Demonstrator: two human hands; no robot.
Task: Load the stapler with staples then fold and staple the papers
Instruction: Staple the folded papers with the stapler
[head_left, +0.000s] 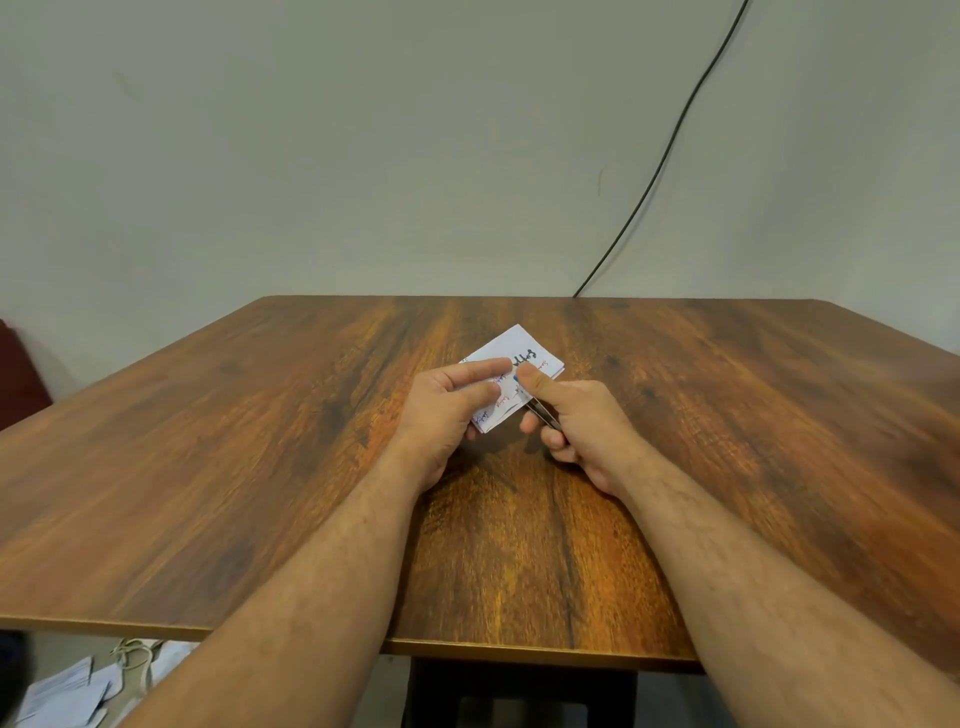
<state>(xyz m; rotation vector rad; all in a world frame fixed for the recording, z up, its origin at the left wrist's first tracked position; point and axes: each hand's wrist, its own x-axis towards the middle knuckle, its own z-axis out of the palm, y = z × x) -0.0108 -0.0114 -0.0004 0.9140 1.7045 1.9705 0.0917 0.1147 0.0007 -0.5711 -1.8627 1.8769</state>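
A folded stack of white papers (524, 353) with handwriting is held above the middle of the wooden table (260, 467). My left hand (447, 415) grips the papers' left side, thumb on top. My right hand (582, 426) is closed around a small metal stapler (543, 413) with a blue tip, and its jaws sit over the papers' right edge under my thumb. Most of the stapler is hidden inside my fist.
A black cable (670, 150) runs down the wall to the table's far edge. On the floor at the lower left lie loose papers (67, 696) and a pale cord (132, 654). A dark red object (15, 374) stands at the far left.
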